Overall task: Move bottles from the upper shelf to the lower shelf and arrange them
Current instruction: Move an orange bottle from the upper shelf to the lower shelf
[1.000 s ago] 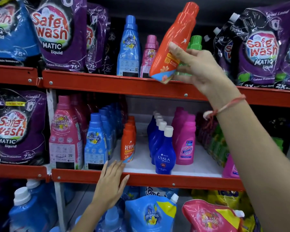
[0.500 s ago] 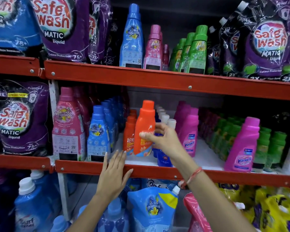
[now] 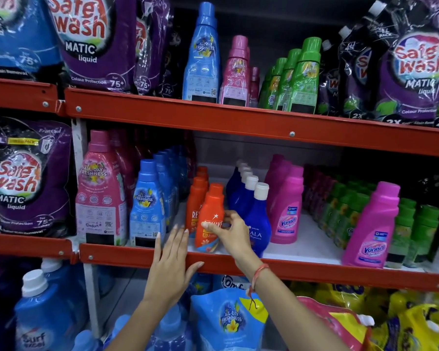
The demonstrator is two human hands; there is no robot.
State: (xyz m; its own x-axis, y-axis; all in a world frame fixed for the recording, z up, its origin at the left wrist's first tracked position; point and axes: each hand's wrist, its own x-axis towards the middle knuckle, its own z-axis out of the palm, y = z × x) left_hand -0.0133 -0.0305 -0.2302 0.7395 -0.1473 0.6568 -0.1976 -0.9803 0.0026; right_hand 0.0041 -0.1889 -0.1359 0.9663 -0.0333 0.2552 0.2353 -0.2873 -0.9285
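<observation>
An orange bottle (image 3: 209,216) stands at the front of the lower shelf (image 3: 302,271), ahead of a row of matching orange bottles (image 3: 196,198). My right hand (image 3: 232,233) grips its lower half, with thumb and fingers around the label. My left hand (image 3: 171,262) rests flat, fingers spread, on the red front rail of the lower shelf, just left of the bottle. On the upper shelf (image 3: 238,117) stand a tall blue bottle (image 3: 203,57), pink bottles (image 3: 235,74) and green bottles (image 3: 302,79).
The lower shelf also holds a large pink bottle (image 3: 100,193), blue bottles (image 3: 147,206), dark blue white-capped bottles (image 3: 256,216), pink Vanish bottles (image 3: 371,229) and green ones (image 3: 416,231). Purple pouches (image 3: 91,41) flank both shelves. Refill pouches (image 3: 228,320) lie below.
My right hand brought the orange bottle down from the upper shelf level and set it on the lower shelf in front of the orange row. My left hand stayed at the lower rail.
</observation>
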